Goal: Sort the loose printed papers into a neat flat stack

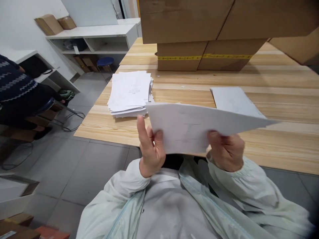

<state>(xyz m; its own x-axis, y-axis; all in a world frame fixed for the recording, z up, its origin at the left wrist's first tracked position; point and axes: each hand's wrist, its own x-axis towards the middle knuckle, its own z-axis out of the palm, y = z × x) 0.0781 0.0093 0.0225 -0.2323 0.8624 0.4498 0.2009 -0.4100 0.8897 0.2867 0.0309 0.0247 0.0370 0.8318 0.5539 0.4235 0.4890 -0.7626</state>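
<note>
Over the near edge of the table, paper held up; left hand grips its left side, thumb on the face, index finger raised; right hand closed on the lower right; likely light, floppy, easily creased; best held by opposite edges; print unreadable; yellow tape marked, illegible.

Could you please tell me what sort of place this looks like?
Probably an office or packing workroom: cardboard boxes and a paper stack share a wooden table, with white shelves beyond.
</note>
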